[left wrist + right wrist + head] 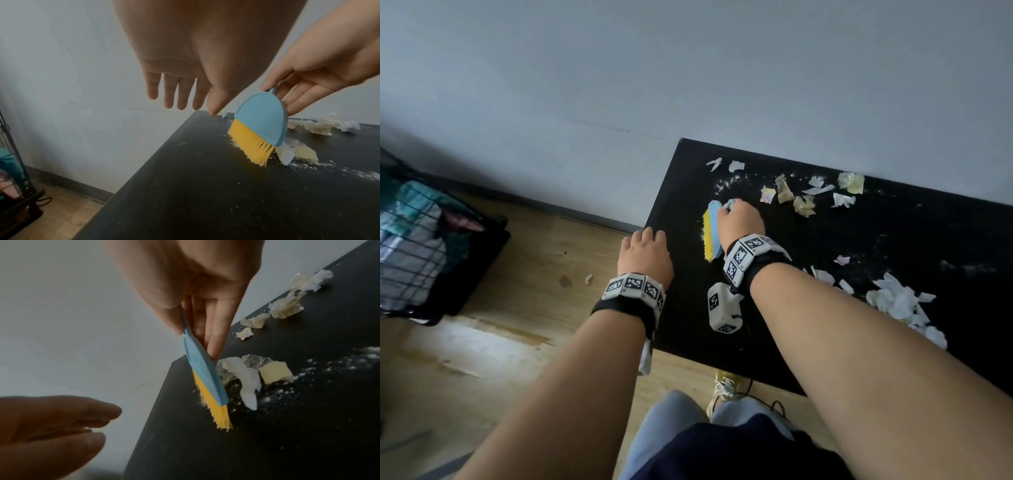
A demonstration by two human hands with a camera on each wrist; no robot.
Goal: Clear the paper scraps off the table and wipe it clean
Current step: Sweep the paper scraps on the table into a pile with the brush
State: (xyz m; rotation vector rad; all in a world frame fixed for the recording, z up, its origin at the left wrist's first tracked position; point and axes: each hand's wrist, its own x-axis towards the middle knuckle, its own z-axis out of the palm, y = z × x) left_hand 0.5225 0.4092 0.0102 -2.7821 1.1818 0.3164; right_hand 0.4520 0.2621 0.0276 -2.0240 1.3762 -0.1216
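Observation:
A black table (681, 192) stands against the wall, strewn with paper scraps (804, 198) and white powder. My right hand (729, 209) pinches the top of a small blue brush (713, 233) whose yellow bristles rest on the table near its left end. In the right wrist view my right hand (195, 337) holds the brush (203, 374) upright beside scraps (246, 374). My left hand (645, 253) hovers at the table's left edge, fingers relaxed and holding nothing. In the left wrist view my left hand (183, 97) hangs left of the brush (261, 123).
A larger heap of white scraps (904, 301) lies near the table's front right. One scrap (588, 279) is on the wooden floor. A wire basket with cloths (414, 246) stands on the floor at the left. The wall runs right behind the table.

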